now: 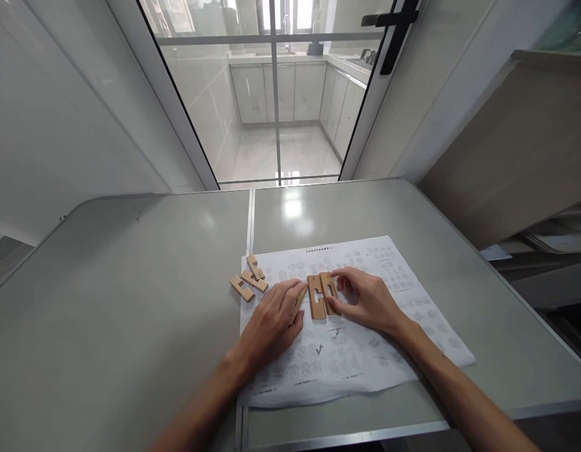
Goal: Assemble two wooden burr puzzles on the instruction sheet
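My left hand (275, 317) rests on the printed sheet (366, 351), its fingers closed around a notched wooden puzzle piece (297, 306) that they partly cover. Just right of it, a second notched wooden block (314, 307) lies flat on the paper. Against that block's right side sits another wooden puzzle piece (326, 284), pinched at its right edge between the thumb and fingers of my right hand (366, 298). Left of my left hand lie three more notched pieces: an upper one (253, 263), a slanted one (257, 282) and a lower one (246, 293).
The sheet carries rows of small printed figures and pen tick marks. It lies on a grey table (177, 282) with a metal seam (251, 220) and a metal front edge (366, 437). Behind stands a glazed door (276, 113); a wooden panel (511, 144) rises at the right.
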The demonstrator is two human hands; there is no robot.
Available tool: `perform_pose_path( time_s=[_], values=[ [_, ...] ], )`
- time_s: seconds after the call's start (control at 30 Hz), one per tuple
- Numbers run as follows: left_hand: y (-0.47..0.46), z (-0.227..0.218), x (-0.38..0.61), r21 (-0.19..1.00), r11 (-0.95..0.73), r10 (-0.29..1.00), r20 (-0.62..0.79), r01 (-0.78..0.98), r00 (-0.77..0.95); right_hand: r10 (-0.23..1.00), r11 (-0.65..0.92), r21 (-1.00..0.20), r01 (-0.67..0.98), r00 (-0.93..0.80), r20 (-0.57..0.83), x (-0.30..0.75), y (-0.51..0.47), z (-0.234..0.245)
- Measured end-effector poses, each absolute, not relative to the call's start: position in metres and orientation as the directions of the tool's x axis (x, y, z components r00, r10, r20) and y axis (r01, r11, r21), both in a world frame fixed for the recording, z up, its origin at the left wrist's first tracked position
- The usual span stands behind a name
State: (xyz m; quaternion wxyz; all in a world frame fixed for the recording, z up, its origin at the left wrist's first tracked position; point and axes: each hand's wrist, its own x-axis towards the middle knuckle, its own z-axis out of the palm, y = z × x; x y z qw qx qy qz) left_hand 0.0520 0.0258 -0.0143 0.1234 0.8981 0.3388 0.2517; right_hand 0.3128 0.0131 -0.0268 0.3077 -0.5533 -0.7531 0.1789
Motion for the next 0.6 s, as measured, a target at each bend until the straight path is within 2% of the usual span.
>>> perform_pose_path(
  time_s=[0.1,0.27,0.4,0.6],
  values=[
    [0.023,-0.013,0.053,0.348,-0.696,0.717,0.375,0.628,0.587,0.942,0.333,-0.604,0.724,-0.222,0.253,0.312,0.013,-0.025],
    [0.017,-0.016,0.054,0.331,-0.605,0.796,0.264,0.724,0.544,0.958,0.285,-0.650,0.705,-0.228,0.174,0.312,0.013,-0.021],
    [0.014,-0.017,0.058,0.280,-0.547,0.836,0.241,0.789,0.494,0.954,0.296,-0.642,0.707,-0.245,0.171,0.311,0.013,-0.018],
    [0.013,-0.014,0.059,0.270,-0.507,0.860,0.222,0.818,0.460,0.973,0.226,-0.625,0.748,-0.143,0.181,0.307,0.011,-0.020]
  ],
)
